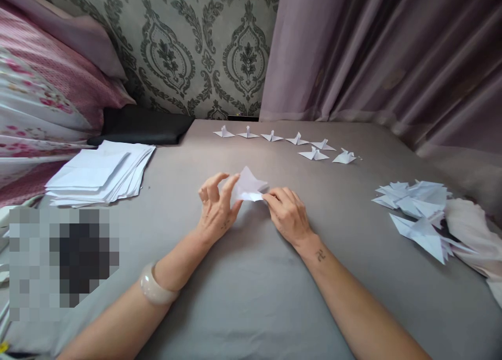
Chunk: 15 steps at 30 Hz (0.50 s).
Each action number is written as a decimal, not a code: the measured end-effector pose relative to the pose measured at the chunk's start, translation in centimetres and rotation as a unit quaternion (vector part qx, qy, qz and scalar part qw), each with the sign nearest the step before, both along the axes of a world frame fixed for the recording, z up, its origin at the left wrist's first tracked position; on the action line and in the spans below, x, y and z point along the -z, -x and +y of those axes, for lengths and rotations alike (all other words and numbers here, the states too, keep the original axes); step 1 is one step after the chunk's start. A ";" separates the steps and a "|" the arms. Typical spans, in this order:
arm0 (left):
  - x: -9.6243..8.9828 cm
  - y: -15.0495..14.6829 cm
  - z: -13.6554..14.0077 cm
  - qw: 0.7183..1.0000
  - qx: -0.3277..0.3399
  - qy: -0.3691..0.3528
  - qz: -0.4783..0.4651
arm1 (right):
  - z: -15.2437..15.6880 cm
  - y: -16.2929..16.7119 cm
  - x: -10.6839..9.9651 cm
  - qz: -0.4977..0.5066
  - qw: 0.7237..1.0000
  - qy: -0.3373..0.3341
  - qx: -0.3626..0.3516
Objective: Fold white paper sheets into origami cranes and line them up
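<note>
Folded paper (248,186) between your hands, scene center.
Your right hand (288,212) pinches its right corner; your left hand (218,203) curls at its left side, grip closure indeterminable. Far: seven paper cranes (272,136). Left: paper stack (88,170). Right: folded-paper pile (425,202).

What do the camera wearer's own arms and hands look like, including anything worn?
Bare forearms, no sleeves or gloves visible. A glossy cream bangle circles the left one; small dark marks show on the left hand, a dark angular mark by the right wrist.
</note>
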<state>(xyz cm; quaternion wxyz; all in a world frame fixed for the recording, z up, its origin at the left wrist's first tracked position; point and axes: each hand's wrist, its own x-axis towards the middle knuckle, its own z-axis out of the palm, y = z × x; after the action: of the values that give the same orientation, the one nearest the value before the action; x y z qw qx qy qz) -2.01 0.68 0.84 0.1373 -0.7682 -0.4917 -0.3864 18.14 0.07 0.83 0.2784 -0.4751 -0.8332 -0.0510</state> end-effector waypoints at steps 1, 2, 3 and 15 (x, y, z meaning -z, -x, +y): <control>-0.1 0.1 -0.1 1.000 0.013 -0.001 0.027 | -0.1 -0.1 -0.2 -0.015 1.000 -0.026 0.003; -0.2 0.2 -0.2 0.998 0.033 0.002 0.054 | -0.2 -0.2 -0.3 -0.027 0.999 -0.041 0.003; -0.3 0.2 -0.3 0.995 0.057 0.010 0.081 | -0.3 -0.2 -0.4 -0.037 0.998 -0.045 0.000; -0.1 -0.1 -0.5 0.965 0.179 0.142 0.130 | -1.0 -0.6 -1.0 -0.096 0.990 0.103 -0.019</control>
<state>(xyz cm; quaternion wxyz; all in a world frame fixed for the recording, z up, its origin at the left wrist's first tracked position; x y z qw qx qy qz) -1.89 0.20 0.93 0.0185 -0.8988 -0.3742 -0.2274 18.78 -0.93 1.78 0.1472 -0.4780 -0.8659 -0.0046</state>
